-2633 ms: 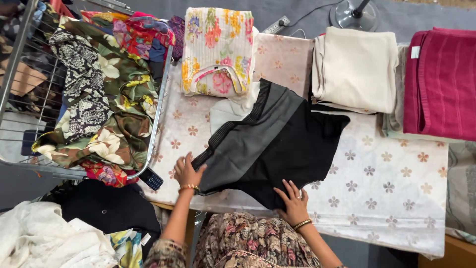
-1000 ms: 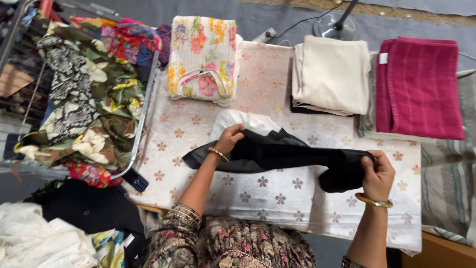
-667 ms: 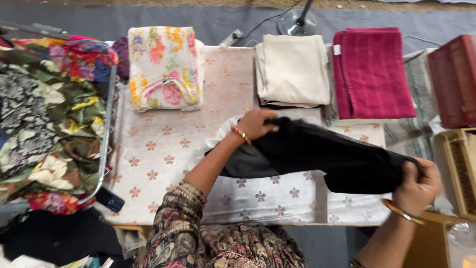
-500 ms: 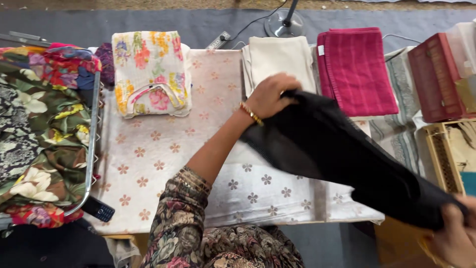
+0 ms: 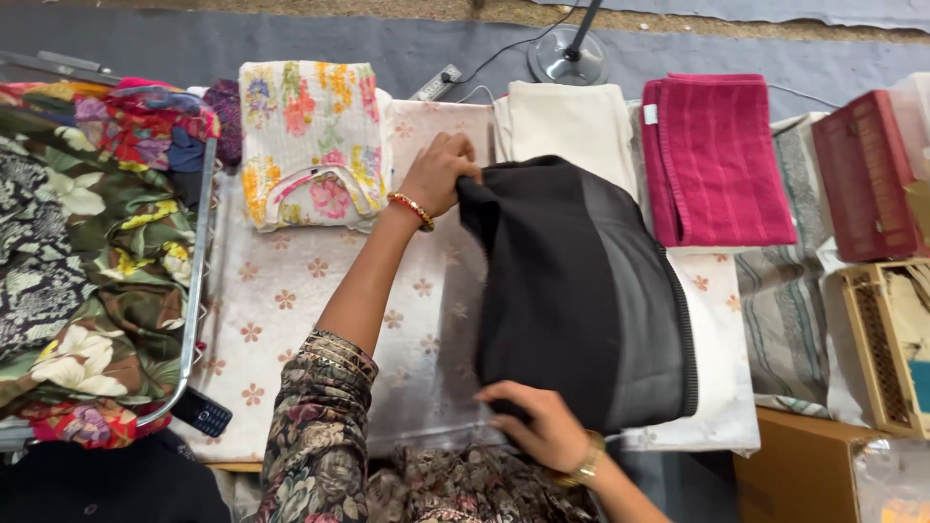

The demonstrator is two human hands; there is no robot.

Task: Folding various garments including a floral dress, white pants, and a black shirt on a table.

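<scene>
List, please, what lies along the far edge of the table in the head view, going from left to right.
Heap of colourful printed clothes → folded floral garment → folded cream cloth → folded magenta towel → dark red box.

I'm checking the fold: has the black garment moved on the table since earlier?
Yes. The black garment went from lying crosswise near the table's front edge to lying lengthwise, its far end now reaching the cream folded cloth.
</scene>
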